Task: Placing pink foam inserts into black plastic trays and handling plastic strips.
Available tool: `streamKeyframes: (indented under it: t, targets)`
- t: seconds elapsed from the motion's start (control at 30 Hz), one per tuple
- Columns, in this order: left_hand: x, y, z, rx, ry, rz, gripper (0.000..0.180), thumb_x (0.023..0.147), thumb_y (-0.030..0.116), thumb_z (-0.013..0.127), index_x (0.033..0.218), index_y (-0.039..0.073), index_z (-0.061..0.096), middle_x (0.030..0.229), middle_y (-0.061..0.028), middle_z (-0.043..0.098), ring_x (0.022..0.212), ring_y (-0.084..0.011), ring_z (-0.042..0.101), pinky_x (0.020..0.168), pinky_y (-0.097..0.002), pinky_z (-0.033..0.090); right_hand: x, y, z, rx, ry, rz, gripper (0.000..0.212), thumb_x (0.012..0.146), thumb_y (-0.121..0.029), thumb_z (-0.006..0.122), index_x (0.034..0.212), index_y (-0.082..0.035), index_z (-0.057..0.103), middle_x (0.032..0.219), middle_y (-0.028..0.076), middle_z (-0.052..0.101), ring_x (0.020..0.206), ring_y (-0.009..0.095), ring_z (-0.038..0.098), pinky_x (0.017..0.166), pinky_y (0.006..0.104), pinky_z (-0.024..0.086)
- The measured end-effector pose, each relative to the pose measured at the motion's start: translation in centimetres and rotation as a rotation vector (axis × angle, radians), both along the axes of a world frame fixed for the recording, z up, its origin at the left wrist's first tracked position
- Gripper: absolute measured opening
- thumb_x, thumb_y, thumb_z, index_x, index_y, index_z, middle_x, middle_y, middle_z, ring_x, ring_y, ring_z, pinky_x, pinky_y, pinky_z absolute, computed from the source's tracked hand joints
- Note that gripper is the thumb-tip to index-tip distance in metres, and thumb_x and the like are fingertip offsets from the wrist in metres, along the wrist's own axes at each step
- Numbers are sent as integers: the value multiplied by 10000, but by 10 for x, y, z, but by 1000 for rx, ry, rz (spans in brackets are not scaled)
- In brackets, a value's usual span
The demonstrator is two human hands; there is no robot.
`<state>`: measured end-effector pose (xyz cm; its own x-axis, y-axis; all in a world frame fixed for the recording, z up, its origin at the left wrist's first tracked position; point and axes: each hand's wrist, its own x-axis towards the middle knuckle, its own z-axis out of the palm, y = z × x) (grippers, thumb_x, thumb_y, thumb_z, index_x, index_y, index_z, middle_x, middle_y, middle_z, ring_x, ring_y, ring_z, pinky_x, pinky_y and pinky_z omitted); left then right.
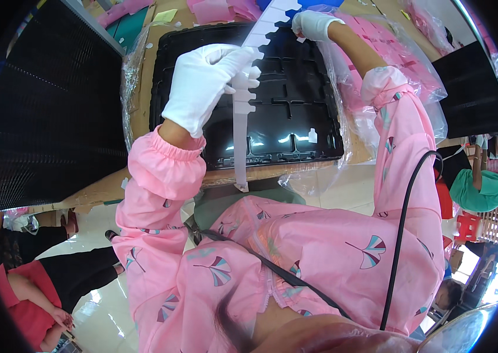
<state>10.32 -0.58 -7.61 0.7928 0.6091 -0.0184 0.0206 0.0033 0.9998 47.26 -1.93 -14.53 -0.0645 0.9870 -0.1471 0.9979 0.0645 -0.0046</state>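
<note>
My left hand [205, 85], in a white glove, is closed around a long white strip with notched tabs [240, 138]. One end of the strip rises past the far edge, and the other hangs over the near edge of a black moulded plastic tray [287, 126]. My right hand [315, 26], also gloved in white, is at the tray's far right corner with its fingers curled down. A scrap of white shows under those fingertips, too small to make out. One small white tab-shaped piece [312, 135] lies on the tray near its right front corner.
Clear plastic film with pink sheets [378, 59] lies right of the tray. A large black ribbed panel [55, 117] stands at the left, and another black panel [472, 88] at the right. A black cable [400, 235] hangs by my right arm. Other people are nearby on both sides.
</note>
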Motion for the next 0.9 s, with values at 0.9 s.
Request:
streamKeyframes:
  t: [0.9]
  targets:
    - [-1, -2, -8, 43, -19, -3, 242, 880, 288, 611, 982, 80, 683, 799, -30, 689, 642, -81, 643, 511, -178, 396, -72, -40, -1, 625, 79, -317, 184, 817, -189, 625, 927, -42, 644, 917, 169, 640, 856, 339, 618, 738, 381, 489]
